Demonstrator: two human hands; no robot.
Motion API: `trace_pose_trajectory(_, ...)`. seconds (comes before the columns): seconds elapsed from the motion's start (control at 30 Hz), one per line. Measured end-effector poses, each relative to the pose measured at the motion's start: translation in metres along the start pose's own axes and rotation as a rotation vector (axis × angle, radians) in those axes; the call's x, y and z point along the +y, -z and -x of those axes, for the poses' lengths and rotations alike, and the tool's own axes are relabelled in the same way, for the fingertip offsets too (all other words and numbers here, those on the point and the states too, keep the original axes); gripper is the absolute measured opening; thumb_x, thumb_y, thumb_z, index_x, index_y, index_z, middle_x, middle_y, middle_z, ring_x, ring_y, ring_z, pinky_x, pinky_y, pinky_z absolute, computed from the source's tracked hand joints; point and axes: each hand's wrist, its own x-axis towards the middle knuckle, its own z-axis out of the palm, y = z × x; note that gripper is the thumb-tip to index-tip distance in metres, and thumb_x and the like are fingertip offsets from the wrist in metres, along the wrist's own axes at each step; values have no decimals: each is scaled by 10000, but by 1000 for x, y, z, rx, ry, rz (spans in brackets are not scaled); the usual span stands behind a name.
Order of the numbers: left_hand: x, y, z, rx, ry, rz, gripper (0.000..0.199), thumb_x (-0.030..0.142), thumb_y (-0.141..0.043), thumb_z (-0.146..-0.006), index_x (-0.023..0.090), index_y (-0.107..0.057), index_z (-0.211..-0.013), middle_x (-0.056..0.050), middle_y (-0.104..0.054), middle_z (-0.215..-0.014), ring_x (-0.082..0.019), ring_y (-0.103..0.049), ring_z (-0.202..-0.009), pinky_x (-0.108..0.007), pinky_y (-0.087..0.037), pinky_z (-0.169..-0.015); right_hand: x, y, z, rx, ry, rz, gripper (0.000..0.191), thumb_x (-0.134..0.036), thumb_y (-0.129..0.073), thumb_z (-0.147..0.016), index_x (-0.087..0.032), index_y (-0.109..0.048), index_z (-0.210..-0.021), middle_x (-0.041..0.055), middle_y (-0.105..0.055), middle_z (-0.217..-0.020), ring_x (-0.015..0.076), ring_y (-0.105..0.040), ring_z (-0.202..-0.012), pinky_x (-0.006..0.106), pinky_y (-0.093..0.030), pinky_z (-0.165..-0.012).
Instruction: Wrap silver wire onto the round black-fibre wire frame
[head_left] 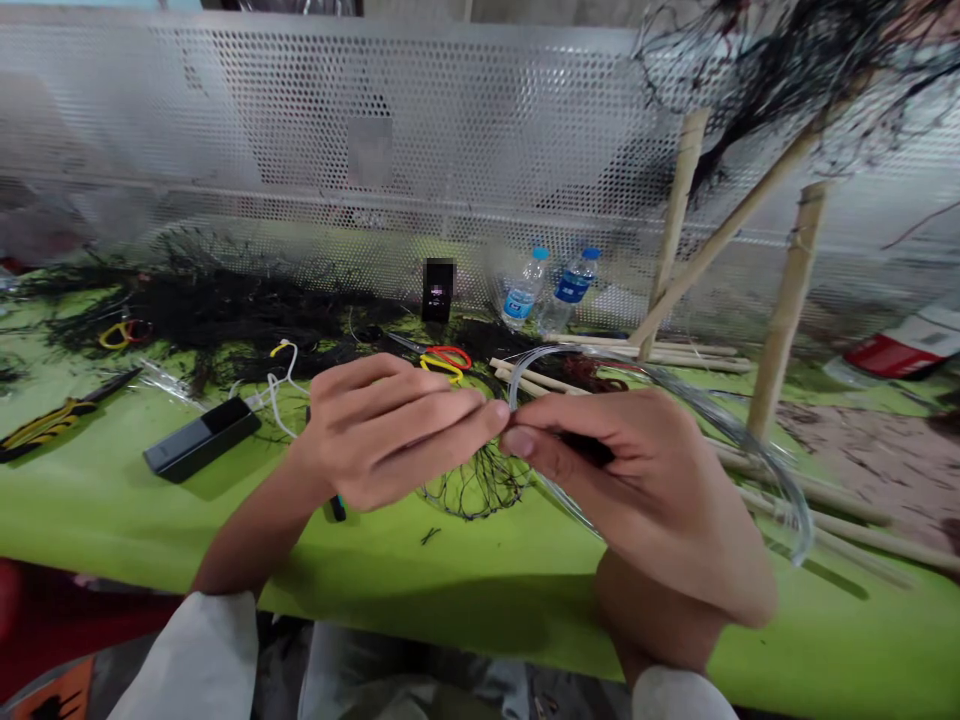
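Note:
My left hand (397, 425) and my right hand (637, 480) meet above the green table, fingertips touching. Between my right thumb and forefinger is pinched a coil of clear, thin strands (694, 395), which loops out behind and to the right of that hand. The fingers of my left hand are bent and pressed together beside the strands; whatever they hold is hidden. Below the hands a tangle of thin dark wire (484, 485) lies on the table. Scissors with red and yellow handles (444, 362) lie just behind my left hand.
Black-and-yellow pliers (56, 420) and a black power bank (202, 438) with a white cable lie left. Dark bundles (217, 310), a phone (438, 290) and two bottles (523, 290) stand or lie behind. Wooden sticks (784, 310) are at right, before a perforated metal panel (450, 110).

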Motion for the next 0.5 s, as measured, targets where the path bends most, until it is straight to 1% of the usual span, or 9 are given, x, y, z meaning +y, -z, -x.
trace_pose_trajectory(0.1,-1,-2,1,27,17,63,135,182,-698,-927,218,-735,-1052,19,-795,-941,-133,-747,-759,-278,-575,-611,2,-1,-1,19,-5,4,274,-264,-589,-995,-173,-661,-747,-51,-394,-564,74,-302,-523,227,-279,-479)
trace_pose_trajectory(0.2,-5,-5,3,75,40,109,147,197,-772,-874,205,-732,-1015,26,-783,-832,-125,-728,-676,-269,-548,-584,5,-3,-3,7,-4,-12,267,-264,-598,-992,-170,-670,-752,-58,-393,-557,67,-299,-519,229,-257,-471)
trace_pose_trajectory(0.27,-8,-6,4,57,84,181,149,214,-806,-849,200,-730,-977,24,-771,-781,-121,-713,-641,-262,-551,-601,7,-4,-4,-17,-3,-20,274,-275,-593,-996,-166,-676,-760,-61,-398,-552,64,-299,-513,233,-251,-470)
trace_pose_trajectory(0.37,-11,-6,3,13,152,286,127,250,-810,-851,201,-726,-933,25,-759,-752,-112,-703,-632,-248,-550,-620,8,-6,-5,-35,3,-19,278,-279,-584,-1002,-162,-682,-770,-60,-420,-565,62,-314,-522,231,-260,-481)
trace_pose_trajectory(0.5,-16,-6,3,-19,191,361,93,279,-796,-868,231,-716,-865,47,-769,-745,-95,-695,-621,-233,-537,-614,8,-8,-7,-36,37,6,254,-238,-585,-999,-159,-689,-781,-64,-425,-576,57,-324,-536,222,-272,-505)
